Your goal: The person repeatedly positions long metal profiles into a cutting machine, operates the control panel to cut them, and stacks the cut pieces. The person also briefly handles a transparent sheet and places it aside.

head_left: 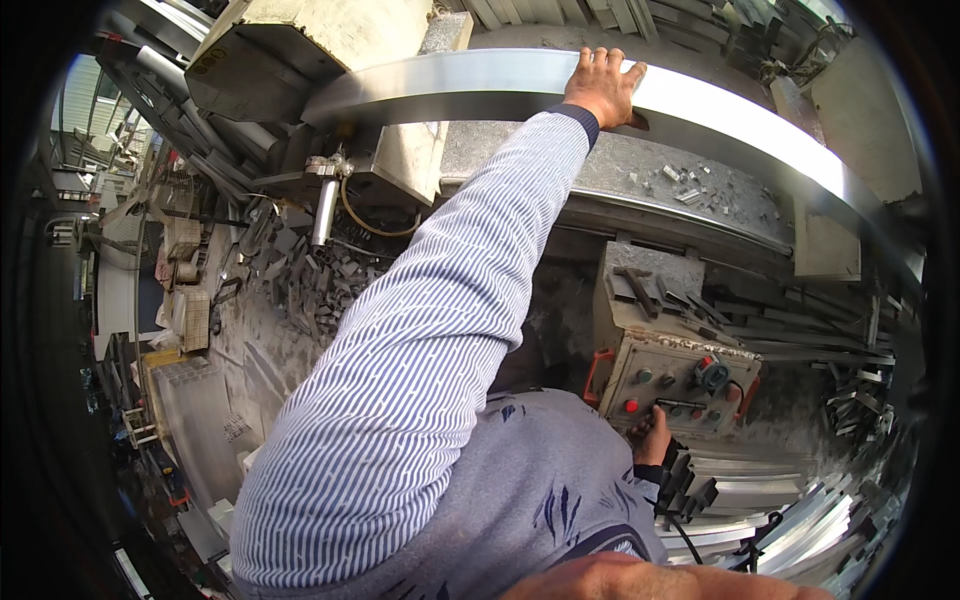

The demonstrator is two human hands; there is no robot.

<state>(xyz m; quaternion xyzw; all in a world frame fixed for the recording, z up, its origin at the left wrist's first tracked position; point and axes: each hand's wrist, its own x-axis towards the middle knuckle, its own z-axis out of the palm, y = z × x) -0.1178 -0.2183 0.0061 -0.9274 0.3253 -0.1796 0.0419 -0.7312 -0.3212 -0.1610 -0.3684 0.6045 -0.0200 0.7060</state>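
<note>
We hold the long metal bar down and press a button.

From the head camera: our left hand lies flat, fingers spread wide, on the shiny bar, which rests on the gritty tabletop under it. Our right hand, far below, touches the button box, fingers bent; how tight, we cannot tell. We should push the bar down firmly so it does not slip.

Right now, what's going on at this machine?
A person stands at a cutting machine. The left hand presses flat on a long aluminium profile lying across the machine bed. The right hand rests at the button panel below. Offcuts litter the bed, and more profiles are stacked at the right.
</note>
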